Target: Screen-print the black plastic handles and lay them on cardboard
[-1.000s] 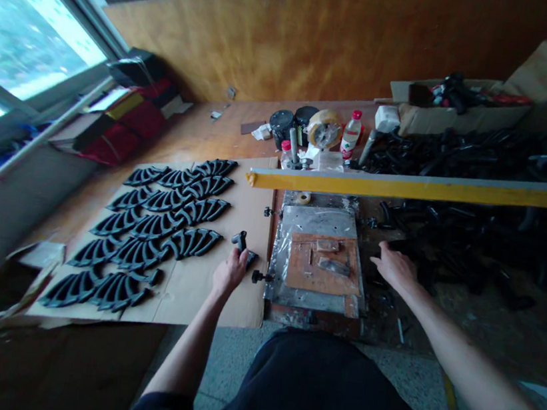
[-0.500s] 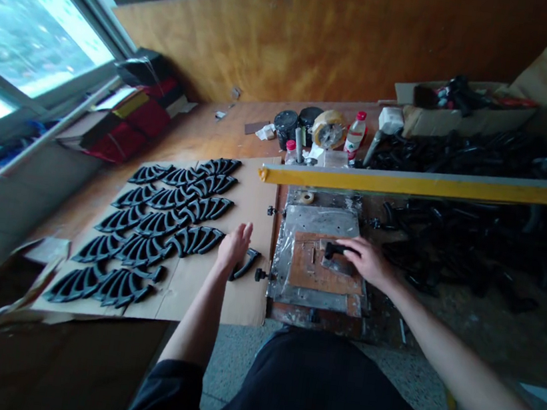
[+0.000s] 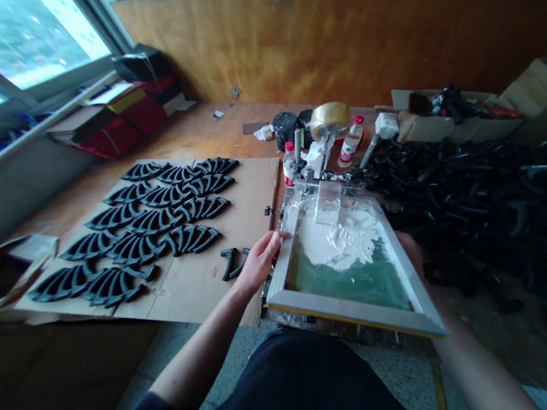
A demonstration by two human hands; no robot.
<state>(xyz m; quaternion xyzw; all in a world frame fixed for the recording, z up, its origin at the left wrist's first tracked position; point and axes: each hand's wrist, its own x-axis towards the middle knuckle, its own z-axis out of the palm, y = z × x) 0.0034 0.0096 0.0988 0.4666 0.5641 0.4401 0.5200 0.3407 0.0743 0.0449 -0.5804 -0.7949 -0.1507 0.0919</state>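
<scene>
Frame: a pale, four-sided wooden screen frame, lying nearly level on the bench directly in front of the person. A yellow strip runs under its near rail. Inside it, the near half of the mesh is bare and green. The far half carries a thick, uneven smear of white ink.

Left hand: fingers together, hooked onto the frame's left rail about midway along.

Right hand: at the right rail, mostly hidden behind it. Whether it grips cannot be told.

Just left of the left hand, two loose black parts lie on cardboard. Further left, rows of curved black parts are laid out.

Beyond the frame stand a tape roll, a bottle and cans. A pile of black parts fills the right side.
</scene>
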